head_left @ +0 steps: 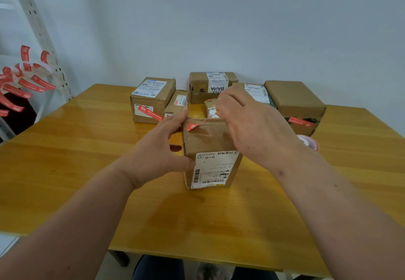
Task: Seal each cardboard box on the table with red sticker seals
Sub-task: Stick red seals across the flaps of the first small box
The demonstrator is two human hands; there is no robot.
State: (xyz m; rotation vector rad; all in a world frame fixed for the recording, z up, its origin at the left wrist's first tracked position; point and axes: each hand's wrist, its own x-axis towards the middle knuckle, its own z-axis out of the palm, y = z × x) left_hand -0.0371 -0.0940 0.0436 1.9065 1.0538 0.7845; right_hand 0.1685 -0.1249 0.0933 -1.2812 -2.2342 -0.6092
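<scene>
So the box being sealed (211, 152) stands upright on the table (87, 159), roughly mid-table and a bit toward the far edge, shipping label facing the camera. The left hand (157, 148) is clamped on its left side, thumb on the front near the label and fingers reaching up to the top corner, basically just keeping it from sliding. The right hand (247, 122) is up at the top edge, fingers pinched closed on what looks like the far end of a red sticker seal (192, 126); the near end is already stuck on the top-left corner, though I can't see the pinch itself behind the knuckles. If I were doing this I'd pull the strip taut across the flap seam, lay it down flat, then rub along it from the stuck end outward so it doesn't wrinkle or lift at the corner. Keep that left hand firm, since a tall narrow box like this probably tips easily. Behind it, along the far edge, there's a cluster of other boxes (153, 99), a couple already showing red seals, sitting pretty close, so not much room to push forward. A roll of seals (310, 142) peeks out just right of the right wrist, and loose red strips (26, 87) hang off a rack beyond the table's left edge.
</scene>
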